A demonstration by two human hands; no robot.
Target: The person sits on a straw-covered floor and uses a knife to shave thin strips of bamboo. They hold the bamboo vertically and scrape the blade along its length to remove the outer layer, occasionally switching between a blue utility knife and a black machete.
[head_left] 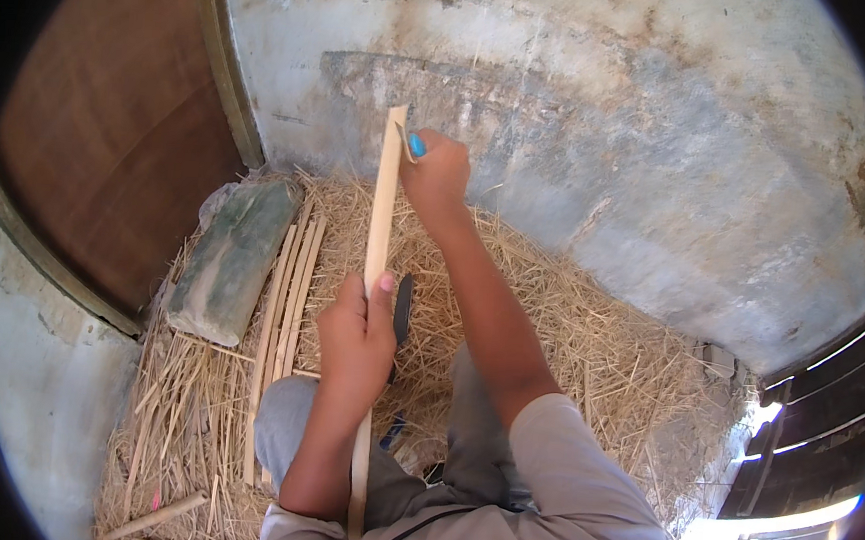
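Note:
A long pale bamboo strip (384, 206) stands nearly upright in front of me, its lower end running down past my lap. My left hand (356, 330) is closed around its middle, thumb along the strip. Near the top, my right hand (435, 175) is closed on a small knife (417, 146) with a bright blue handle. The thin blade lies against the strip's right edge just below its tip. Most of the handle is hidden inside my right fist.
Straw (589, 331) covers the floor. To the left lie several split strips (291, 280) beside a greenish stone block (233, 256). A cut stick (156, 517) rests at the lower left. A stained wall (613, 132) rises ahead, and a brown door panel (112, 117) stands at the left.

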